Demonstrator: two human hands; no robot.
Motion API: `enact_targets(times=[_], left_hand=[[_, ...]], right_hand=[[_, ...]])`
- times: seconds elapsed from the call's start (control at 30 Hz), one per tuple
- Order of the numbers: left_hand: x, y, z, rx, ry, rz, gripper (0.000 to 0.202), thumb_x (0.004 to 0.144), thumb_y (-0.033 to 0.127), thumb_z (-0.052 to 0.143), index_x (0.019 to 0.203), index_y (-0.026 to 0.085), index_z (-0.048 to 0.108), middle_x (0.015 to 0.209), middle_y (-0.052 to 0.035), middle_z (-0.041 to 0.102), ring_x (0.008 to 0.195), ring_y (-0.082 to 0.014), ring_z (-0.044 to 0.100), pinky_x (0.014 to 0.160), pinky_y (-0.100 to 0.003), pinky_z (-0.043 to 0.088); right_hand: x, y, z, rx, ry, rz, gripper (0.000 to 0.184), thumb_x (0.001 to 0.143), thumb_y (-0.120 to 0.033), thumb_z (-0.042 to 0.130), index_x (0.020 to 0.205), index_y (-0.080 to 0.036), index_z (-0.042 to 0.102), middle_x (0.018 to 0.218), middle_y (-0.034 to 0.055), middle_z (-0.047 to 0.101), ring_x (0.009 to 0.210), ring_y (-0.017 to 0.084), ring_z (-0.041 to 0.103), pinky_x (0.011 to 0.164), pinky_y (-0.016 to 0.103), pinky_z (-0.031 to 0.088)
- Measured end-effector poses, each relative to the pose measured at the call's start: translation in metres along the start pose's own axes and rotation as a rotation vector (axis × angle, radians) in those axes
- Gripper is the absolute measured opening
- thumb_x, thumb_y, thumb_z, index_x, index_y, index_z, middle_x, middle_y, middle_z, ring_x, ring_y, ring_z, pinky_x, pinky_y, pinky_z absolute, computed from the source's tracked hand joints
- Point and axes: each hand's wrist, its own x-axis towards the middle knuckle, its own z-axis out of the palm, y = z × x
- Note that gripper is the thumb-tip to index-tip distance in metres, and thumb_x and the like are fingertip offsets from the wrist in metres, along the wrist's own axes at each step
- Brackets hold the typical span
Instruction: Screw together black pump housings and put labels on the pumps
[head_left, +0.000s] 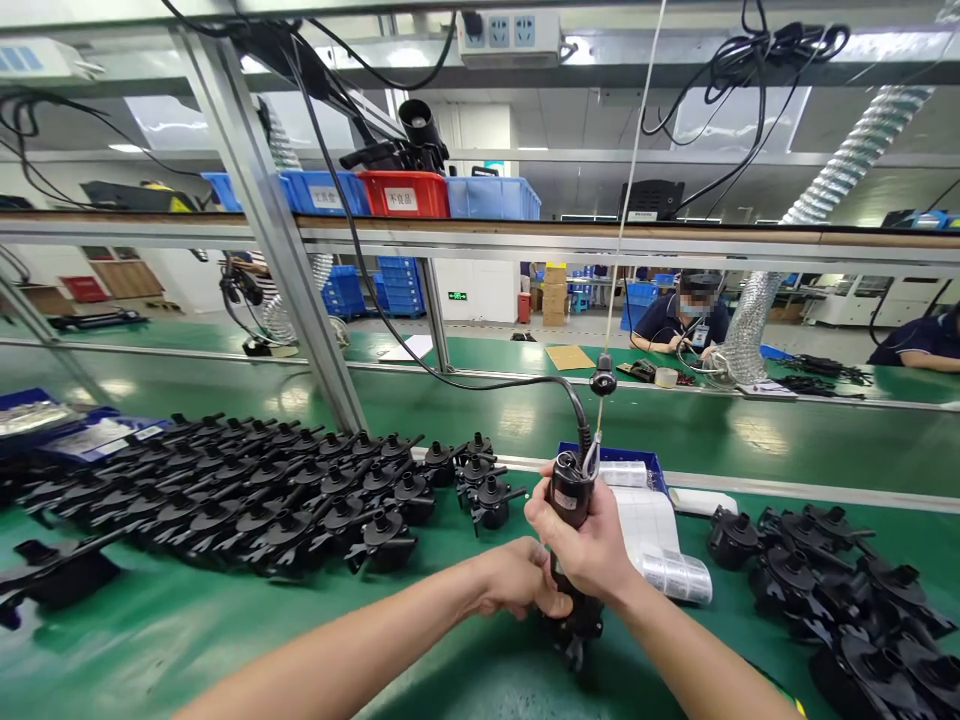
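Observation:
My right hand (592, 540) is wrapped round a black electric screwdriver (570, 490), held upright with its cable and a hanging cord at the top. Below it, my left hand (521, 578) grips a black plastic housing (576, 632) on the green bench. The screwdriver points down at this housing; its tip is hidden behind my fingers. Just behind my right hand lies a strip of white labels (652, 525), with a rolled end on the bench.
Many black housings (277, 475) stand in rows on the left, and more housings (832, 575) sit at the right. A blue tray (660, 470) is behind the labels. A metal post (277, 220) rises at the left. Across the bench a co-worker (682, 315) sits.

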Motion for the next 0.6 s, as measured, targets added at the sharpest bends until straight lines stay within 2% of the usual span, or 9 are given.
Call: enact_targets(times=[0.1,0.2,0.27,0.33,0.43,0.53,0.6], left_hand=[[0.006,0.002,-0.008,0.106,0.1,0.166,0.02,0.073,0.027,0.074,0.087,0.014,0.067,0.076,0.0005,0.059,0.063,-0.01,0.05,0.056,-0.022,0.04],[0.008,-0.007,-0.016,0.247,0.332,0.326,0.018,0.087,0.021,0.06,0.102,0.014,0.068,0.098,-0.0044,0.067,0.09,-0.015,0.058,0.082,-0.026,0.049],[0.008,-0.018,-0.02,0.357,0.439,0.368,0.02,0.09,0.017,0.056,0.103,0.016,0.07,0.11,-0.0072,0.068,0.107,-0.0196,0.059,0.099,-0.032,0.047],[0.008,-0.029,-0.022,0.442,0.494,0.364,0.019,0.09,0.014,0.054,0.098,0.017,0.071,0.11,-0.0079,0.069,0.109,-0.0219,0.059,0.103,-0.035,0.044],[0.01,-0.04,-0.022,0.494,0.528,0.324,0.016,0.091,0.016,0.056,0.094,0.017,0.072,0.107,-0.008,0.068,0.106,-0.0234,0.061,0.099,-0.038,0.045],[0.015,-0.046,-0.019,0.509,0.545,0.296,0.015,0.09,0.02,0.061,0.096,0.017,0.074,0.109,-0.0087,0.068,0.109,-0.0251,0.062,0.102,-0.04,0.048],[0.021,-0.051,-0.017,0.526,0.564,0.302,0.019,0.091,0.021,0.058,0.098,0.018,0.076,0.109,-0.009,0.069,0.109,-0.0243,0.064,0.105,-0.039,0.05]], right_hand=[[0.001,-0.011,-0.008,-0.241,-0.037,-0.021,0.025,0.097,-0.034,0.072,0.109,-0.02,0.055,0.092,0.0013,0.057,0.077,0.014,0.053,0.072,0.029,0.047],[0.001,-0.028,-0.019,-0.568,-0.061,0.047,0.022,0.096,-0.027,0.065,0.115,-0.022,0.054,0.095,0.0004,0.06,0.082,0.016,0.055,0.076,0.031,0.047],[0.001,-0.04,-0.026,-0.739,-0.034,0.105,0.023,0.097,-0.03,0.065,0.115,-0.023,0.052,0.091,-0.0009,0.061,0.078,0.017,0.054,0.071,0.031,0.045],[0.001,-0.05,-0.031,-0.849,0.001,0.123,0.024,0.098,-0.035,0.066,0.112,-0.023,0.051,0.086,-0.0017,0.061,0.072,0.017,0.05,0.067,0.03,0.043],[0.0,-0.06,-0.032,-0.806,0.057,0.105,0.025,0.098,-0.039,0.068,0.109,-0.022,0.053,0.089,0.0001,0.062,0.073,0.016,0.052,0.068,0.03,0.045],[-0.003,-0.062,-0.025,-0.531,0.074,0.094,0.032,0.097,-0.038,0.07,0.118,-0.021,0.054,0.103,0.0029,0.064,0.082,0.015,0.059,0.076,0.028,0.052],[-0.005,-0.059,-0.016,-0.351,0.017,0.127,0.036,0.094,-0.033,0.072,0.123,-0.021,0.054,0.108,0.0032,0.063,0.085,0.014,0.06,0.079,0.027,0.054]])
